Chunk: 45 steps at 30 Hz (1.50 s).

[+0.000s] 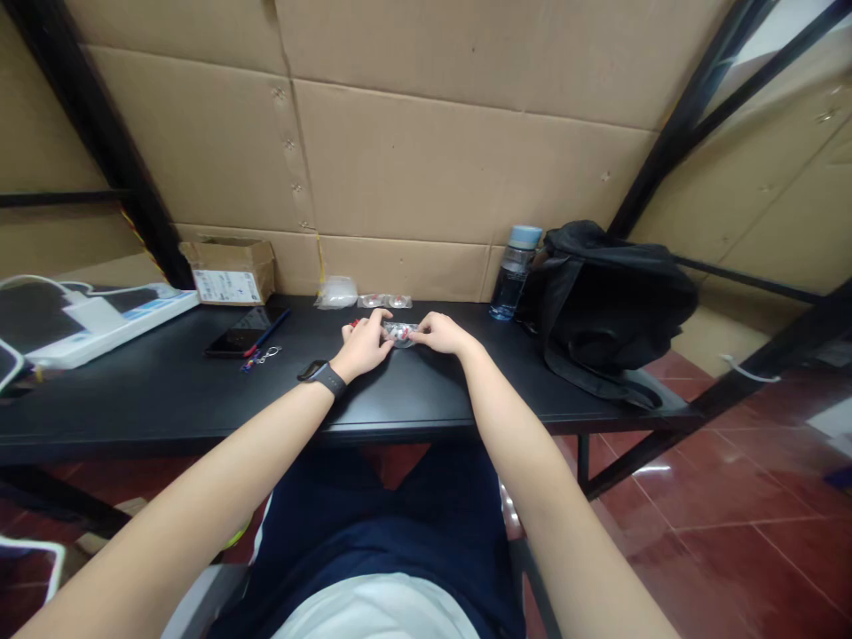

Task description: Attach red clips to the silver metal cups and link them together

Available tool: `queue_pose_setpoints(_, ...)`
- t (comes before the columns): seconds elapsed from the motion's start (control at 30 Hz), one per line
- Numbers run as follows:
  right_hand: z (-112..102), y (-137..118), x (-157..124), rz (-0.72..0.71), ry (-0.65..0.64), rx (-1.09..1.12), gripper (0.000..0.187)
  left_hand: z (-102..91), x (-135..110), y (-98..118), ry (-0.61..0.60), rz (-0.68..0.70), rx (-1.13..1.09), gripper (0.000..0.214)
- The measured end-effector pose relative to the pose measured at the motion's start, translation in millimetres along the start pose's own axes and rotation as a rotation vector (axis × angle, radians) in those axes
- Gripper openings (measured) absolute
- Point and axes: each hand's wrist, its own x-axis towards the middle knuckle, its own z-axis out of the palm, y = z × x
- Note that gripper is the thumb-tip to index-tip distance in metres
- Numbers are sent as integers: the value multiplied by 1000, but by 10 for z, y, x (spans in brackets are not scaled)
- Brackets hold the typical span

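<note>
Between my two hands, at the middle of the black table, is a small clear plastic packet with something red and white inside. My left hand, with a black watch on its wrist, has its fingers closed on the packet's left end. A bit of red shows beside its fingers; what it belongs to is hidden. My right hand pinches the packet's right end between thumb and fingers. Just behind the hands lie a strip of similar clear packets and a whitish plastic bag.
Left on the black table are an open cardboard box, a phone, a keyring, a blue pen and a white power strip. A water bottle and black backpack stand right. Cardboard walls the back.
</note>
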Motion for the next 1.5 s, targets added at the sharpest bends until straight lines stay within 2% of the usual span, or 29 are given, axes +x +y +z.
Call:
queue_pose_setpoints(0.2, 31, 61, 9, 11, 25, 12, 11, -7, -14, 16, 0, 3, -23, 52)
queue_pose_setpoints(0.47, 13, 44, 10, -30, 52, 51, 18, -11, -5, -2, 9, -10, -56, 50)
queue_pose_setpoints(0.57, -18, 58, 18, -17, 82, 48, 15, -15, 0, 0, 10, -25, -73, 48)
queue_pose_setpoints(0.73, -53, 206, 24, 161, 215, -27, 19, -32, 22, -27, 24, -74, -90, 39)
queue_pose_setpoints(0.9, 20, 262, 25, 349, 294, -129, 25, -18, 46, -97, 22, -108, -91, 30)
queue_pose_setpoints(1.1, 95, 106, 66, 388, 352, -247, 26, 5, 49, -106, 23, -112, -84, 28)
queue_pose_setpoints(1.2, 60, 28, 52, 317, 315, -268, 29, 8, 47, -107, 26, -121, -77, 28)
queue_pose_setpoints(1.33, 36, -48, 5, 187, 174, -284, 26, 2, 51, -103, 27, -121, -73, 28)
queue_pose_setpoints(1.5, 82, -79, 43, 183, 85, -335, 29, -15, 44, -70, 40, -112, -71, 27)
